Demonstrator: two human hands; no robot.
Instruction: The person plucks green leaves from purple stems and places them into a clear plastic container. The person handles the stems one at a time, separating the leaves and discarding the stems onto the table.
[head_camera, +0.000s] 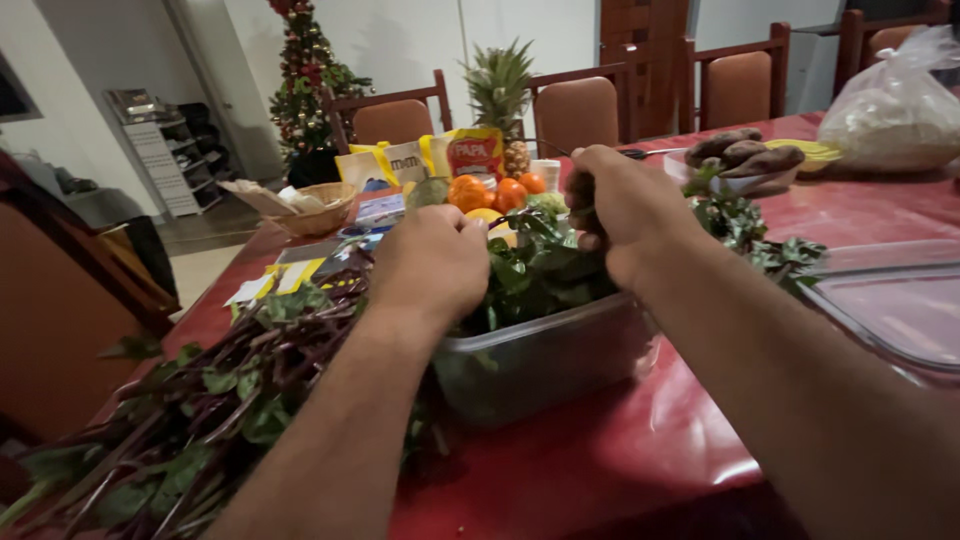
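It was a home dining room. A long table (620, 470) under a red cloth carried groceries: a pineapple (500, 95), oranges (490, 192) and snack bags (440, 158). Wooden chairs (585, 105) with padded backs lined the table's far side. Beyond the table's far left corner stood a decorated Christmas tree (305, 80), with a white shelf rack (160, 150) left of it.

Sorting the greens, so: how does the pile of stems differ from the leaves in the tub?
The pile of stems lies loose on the red table, long and purplish; the leaves sit picked and green in the clear tub, under both hands. Both look like the same plant.
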